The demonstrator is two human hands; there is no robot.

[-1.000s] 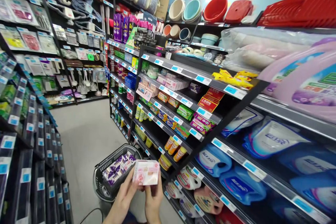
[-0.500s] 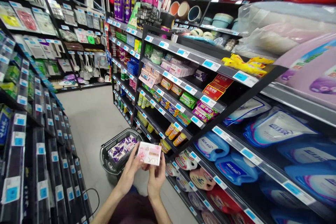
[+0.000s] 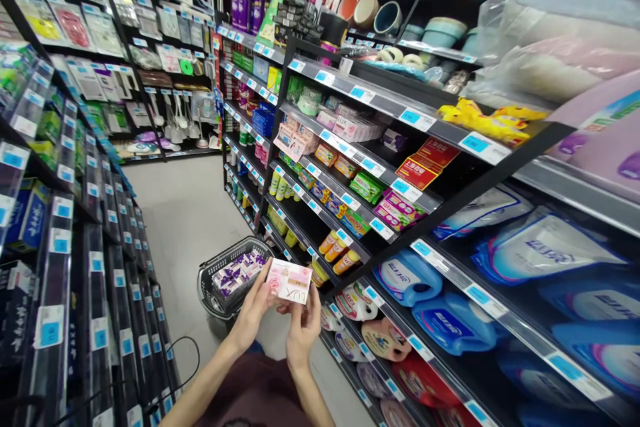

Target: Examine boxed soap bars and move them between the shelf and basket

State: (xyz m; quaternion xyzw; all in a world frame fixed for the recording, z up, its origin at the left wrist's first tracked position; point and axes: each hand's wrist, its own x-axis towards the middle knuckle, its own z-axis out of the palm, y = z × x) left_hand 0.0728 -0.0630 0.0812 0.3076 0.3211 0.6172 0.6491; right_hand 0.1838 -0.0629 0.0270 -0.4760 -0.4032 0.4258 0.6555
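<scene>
Between my two hands is a white and pink LUX soap box, its lettering upside down to me. My left hand grips its left end, and my right hand holds the right end, with fingers partly hidden beneath it. Just beyond my left hand, a dark shopping basket stands on the floor. Inside it lie several purple and white small boxes. Similar pink LUX boxes sit on the shelf ahead to the right.
Shelving with price tags runs along the right, carrying soaps, yellow bottles and blue detergent bottles. Another rack borders the left. A black cable loops out near its foot. Grey floor lies in the aisle between.
The soap box has turned slightly in my hands, and its LUX lettering now shows more clearly. My view has shifted a little to the left. Both hands keep their hold.
</scene>
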